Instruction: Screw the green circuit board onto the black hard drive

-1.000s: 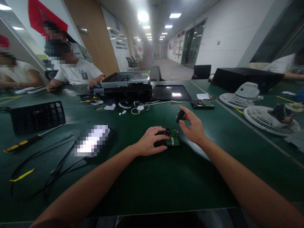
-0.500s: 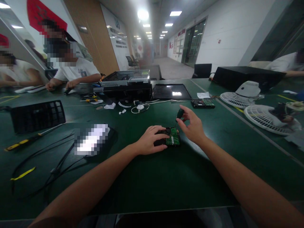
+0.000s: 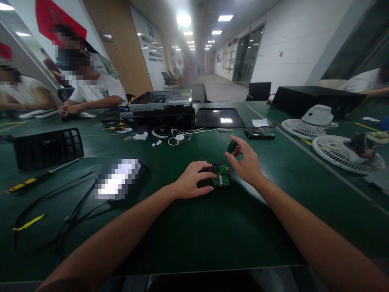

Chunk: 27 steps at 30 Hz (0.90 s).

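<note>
A hard drive (image 3: 224,178) lies on the green table with its green circuit board facing up. Across its left part rests my left hand (image 3: 195,178), gripping it with the thumb along the near edge and the fingers over the top. The fingers cover much of that side. My right hand (image 3: 244,159) is closed around the dark green handle of a small screwdriver (image 3: 231,147). Its thin shaft slants down to the far right part of the board; whether the tip sits in a screw is too small to tell.
Farther back are an opened computer case (image 3: 164,115), a black panel (image 3: 220,117) and a second hard drive (image 3: 259,133). White fan parts (image 3: 334,150) stand at right. On the left lie a yellow-black screwdriver (image 3: 30,182), black cables (image 3: 75,209) and a black grille (image 3: 48,148). Other people sit around.
Both my hands, the hard drive and the screwdriver stay in nearly the same place. At the far left, a person's hands have come closer together.
</note>
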Each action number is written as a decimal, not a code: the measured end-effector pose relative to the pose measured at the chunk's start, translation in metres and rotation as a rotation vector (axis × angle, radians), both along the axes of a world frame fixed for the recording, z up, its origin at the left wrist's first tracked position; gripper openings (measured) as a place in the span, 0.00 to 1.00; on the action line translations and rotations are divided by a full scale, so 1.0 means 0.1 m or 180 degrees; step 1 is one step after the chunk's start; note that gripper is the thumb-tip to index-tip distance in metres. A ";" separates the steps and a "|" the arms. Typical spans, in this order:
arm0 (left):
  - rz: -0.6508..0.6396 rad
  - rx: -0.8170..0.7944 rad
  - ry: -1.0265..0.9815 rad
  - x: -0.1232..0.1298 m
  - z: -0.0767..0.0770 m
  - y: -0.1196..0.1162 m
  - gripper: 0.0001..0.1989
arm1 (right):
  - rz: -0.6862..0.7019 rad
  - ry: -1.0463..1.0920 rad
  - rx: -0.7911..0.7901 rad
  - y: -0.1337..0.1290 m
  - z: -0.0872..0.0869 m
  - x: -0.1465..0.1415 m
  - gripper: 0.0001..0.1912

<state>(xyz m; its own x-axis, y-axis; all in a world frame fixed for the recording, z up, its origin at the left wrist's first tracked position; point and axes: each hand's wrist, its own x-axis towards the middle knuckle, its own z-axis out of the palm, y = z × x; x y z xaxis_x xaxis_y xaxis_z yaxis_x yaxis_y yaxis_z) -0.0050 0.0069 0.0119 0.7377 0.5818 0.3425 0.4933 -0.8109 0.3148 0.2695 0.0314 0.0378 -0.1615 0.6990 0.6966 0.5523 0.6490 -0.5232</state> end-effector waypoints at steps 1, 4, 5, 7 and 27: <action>0.0002 -0.0001 -0.0002 0.00 0.00 0.00 0.24 | -0.0029 -0.0057 0.0045 0.00 0.00 0.00 0.33; 0.0006 -0.0025 0.0000 0.00 0.00 0.00 0.24 | -0.0003 -0.0092 0.0035 -0.01 0.01 0.00 0.34; 0.0006 -0.0035 -0.0001 0.00 -0.01 0.00 0.24 | 0.0064 -0.0053 -0.0026 -0.02 0.01 0.00 0.35; 0.0007 -0.0043 -0.0004 0.00 -0.01 0.01 0.24 | 0.0233 0.0056 -0.0181 -0.03 0.00 -0.01 0.35; -0.0007 -0.0008 -0.0014 0.00 0.01 -0.01 0.24 | 0.0044 -0.0147 0.0007 -0.01 0.01 0.00 0.36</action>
